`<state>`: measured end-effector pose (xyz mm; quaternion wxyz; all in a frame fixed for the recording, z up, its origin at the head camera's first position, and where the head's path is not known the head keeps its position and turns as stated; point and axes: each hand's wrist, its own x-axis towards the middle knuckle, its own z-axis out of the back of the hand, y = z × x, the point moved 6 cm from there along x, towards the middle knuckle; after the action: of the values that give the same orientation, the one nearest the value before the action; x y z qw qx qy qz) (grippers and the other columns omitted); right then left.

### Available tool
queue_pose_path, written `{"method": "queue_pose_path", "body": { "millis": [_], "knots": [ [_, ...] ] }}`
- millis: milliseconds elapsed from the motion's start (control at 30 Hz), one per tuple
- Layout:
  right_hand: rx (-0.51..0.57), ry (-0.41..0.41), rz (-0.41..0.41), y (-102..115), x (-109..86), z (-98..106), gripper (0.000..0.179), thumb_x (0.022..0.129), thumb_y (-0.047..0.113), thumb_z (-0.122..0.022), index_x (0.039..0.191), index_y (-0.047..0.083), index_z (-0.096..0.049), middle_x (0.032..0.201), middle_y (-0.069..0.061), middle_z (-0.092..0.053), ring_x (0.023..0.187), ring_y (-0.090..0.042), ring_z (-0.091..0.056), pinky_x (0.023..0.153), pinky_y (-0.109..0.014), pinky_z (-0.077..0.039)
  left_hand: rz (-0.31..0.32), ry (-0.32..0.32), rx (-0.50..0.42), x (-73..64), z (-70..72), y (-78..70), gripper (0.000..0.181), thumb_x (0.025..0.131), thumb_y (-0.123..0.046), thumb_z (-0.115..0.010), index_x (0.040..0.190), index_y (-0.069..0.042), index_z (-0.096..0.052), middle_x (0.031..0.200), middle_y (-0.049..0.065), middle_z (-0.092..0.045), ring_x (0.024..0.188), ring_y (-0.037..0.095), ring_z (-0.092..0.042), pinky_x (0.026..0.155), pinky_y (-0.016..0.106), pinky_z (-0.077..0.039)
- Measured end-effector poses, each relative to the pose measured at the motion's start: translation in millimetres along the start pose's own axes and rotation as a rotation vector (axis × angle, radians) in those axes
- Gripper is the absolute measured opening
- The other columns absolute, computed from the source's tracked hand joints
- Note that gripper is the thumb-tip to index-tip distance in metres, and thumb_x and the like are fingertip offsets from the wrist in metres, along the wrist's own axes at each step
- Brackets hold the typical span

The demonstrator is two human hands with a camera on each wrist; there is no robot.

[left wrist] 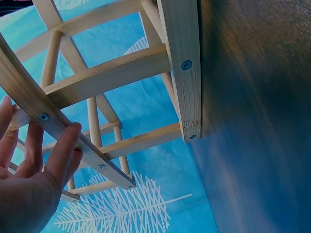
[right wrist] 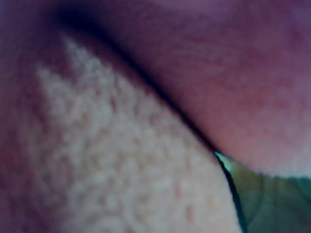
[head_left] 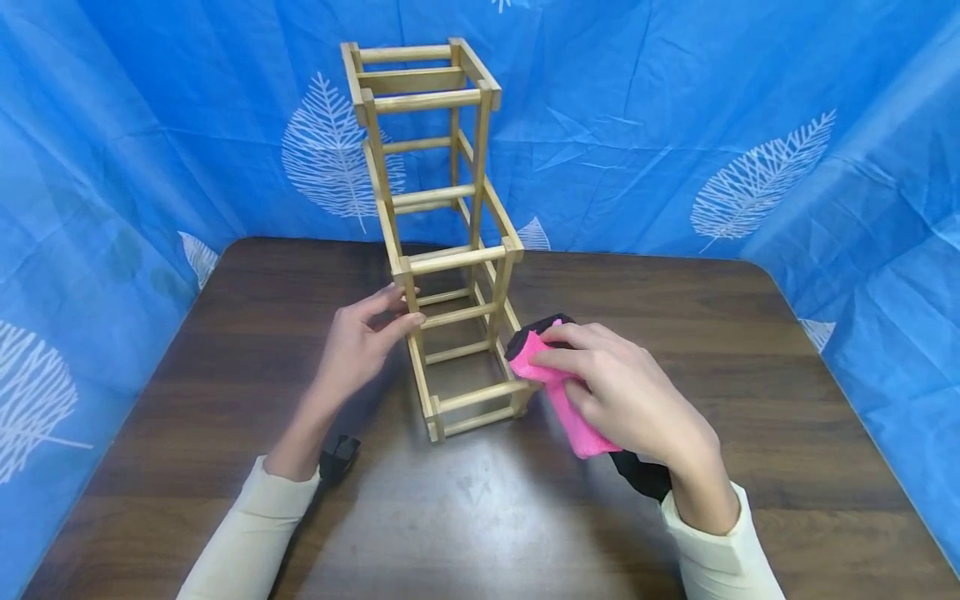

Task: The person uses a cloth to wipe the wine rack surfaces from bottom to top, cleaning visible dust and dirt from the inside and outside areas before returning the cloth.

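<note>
A tall, stepped wooden rack (head_left: 459, 259) of pale slats and rods stands on the table. My left hand (head_left: 358, 343) grips its left front post around mid-height, thumb in front and fingers on the far side. In the left wrist view, the left hand's fingers (left wrist: 60, 150) curl over a slat with screw heads in it. At the rack's lower right, my right hand (head_left: 626, 396) holds a bunched pink cloth (head_left: 576, 423) with black parts, close beside the rack's right side. The right wrist view is filled by blurred fabric (right wrist: 121, 160) and skin.
The rack stands on a dark wood-grain table (head_left: 675, 333). Blue curtains (head_left: 600, 125) with white leaf prints hang behind and at both sides. Black straps show at both wrists, one a black strap piece (head_left: 341, 457) by the left cuff.
</note>
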<state>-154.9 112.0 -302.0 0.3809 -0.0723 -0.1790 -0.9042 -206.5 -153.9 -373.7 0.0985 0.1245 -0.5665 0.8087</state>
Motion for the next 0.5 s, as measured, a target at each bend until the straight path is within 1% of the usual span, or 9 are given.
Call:
{"method": "queue_pose_path", "body": {
  "millis": [67, 133, 267, 367, 433, 500],
  "knots": [
    [-0.005, -0.020, 0.004, 1.9, -0.3, 1.3, 0.041, 0.083, -0.008, -0.055, 0.112, 0.012, -0.076, 0.118, -0.005, -0.064, 0.109, -0.026, -0.058, 0.088, -0.043, -0.050, 0.001, 0.004, 0.004, -0.2, 0.3, 0.6, 0.033, 0.089, -0.008, -0.074, 0.120, 0.003, -0.069, 0.133, 0.019, -0.059, 0.121, 0.027, -0.057, 0.088, 0.043, -0.054],
    [-0.008, -0.062, 0.005, 2.7, 0.9, 3.2, 0.040, 0.083, -0.009, -0.057, 0.113, 0.010, -0.075, 0.121, -0.008, -0.064, 0.114, -0.028, -0.058, 0.090, -0.045, -0.049, -0.006, 0.005, 0.002, -0.1, 0.5, -0.1, 0.032, 0.089, -0.007, -0.074, 0.119, 0.003, -0.069, 0.133, 0.020, -0.058, 0.124, 0.027, -0.055, 0.088, 0.042, -0.054],
    [0.006, -0.211, 0.023, 3.7, 5.1, 8.4, 0.038, 0.081, -0.010, -0.063, 0.113, 0.006, -0.074, 0.127, -0.014, -0.062, 0.119, -0.032, -0.055, 0.092, -0.048, -0.049, -0.017, 0.010, -0.001, 0.6, -0.1, -0.9, 0.030, 0.088, -0.006, -0.074, 0.117, 0.003, -0.070, 0.130, 0.019, -0.060, 0.126, 0.027, -0.053, 0.087, 0.040, -0.054],
    [0.029, -0.312, 0.093, 7.6, 9.6, 11.1, 0.041, 0.080, -0.014, -0.066, 0.116, 0.005, -0.072, 0.134, -0.017, -0.058, 0.122, -0.033, -0.053, 0.095, -0.049, -0.048, -0.022, 0.010, 0.002, 0.8, -0.4, -1.0, 0.029, 0.088, -0.006, -0.074, 0.116, 0.004, -0.071, 0.128, 0.019, -0.062, 0.128, 0.027, -0.052, 0.087, 0.040, -0.054],
    [0.046, -0.334, 0.137, 9.8, 13.7, 10.5, 0.047, 0.080, -0.014, -0.068, 0.123, 0.005, -0.069, 0.139, -0.019, -0.053, 0.126, -0.034, -0.050, 0.098, -0.050, -0.047, -0.025, 0.010, 0.004, 0.7, -0.2, -0.9, 0.030, 0.088, -0.005, -0.074, 0.116, 0.004, -0.070, 0.129, 0.019, -0.061, 0.128, 0.027, -0.051, 0.087, 0.041, -0.054],
    [0.057, -0.316, 0.150, 10.1, 17.4, 8.2, 0.054, 0.081, -0.013, -0.070, 0.131, 0.006, -0.064, 0.142, -0.021, -0.048, 0.127, -0.035, -0.049, 0.097, -0.052, -0.048, -0.027, 0.007, 0.012, 0.4, 0.6, -0.6, 0.030, 0.088, -0.005, -0.074, 0.117, 0.004, -0.070, 0.130, 0.019, -0.060, 0.128, 0.028, -0.052, 0.087, 0.040, -0.054]
  ]
}}
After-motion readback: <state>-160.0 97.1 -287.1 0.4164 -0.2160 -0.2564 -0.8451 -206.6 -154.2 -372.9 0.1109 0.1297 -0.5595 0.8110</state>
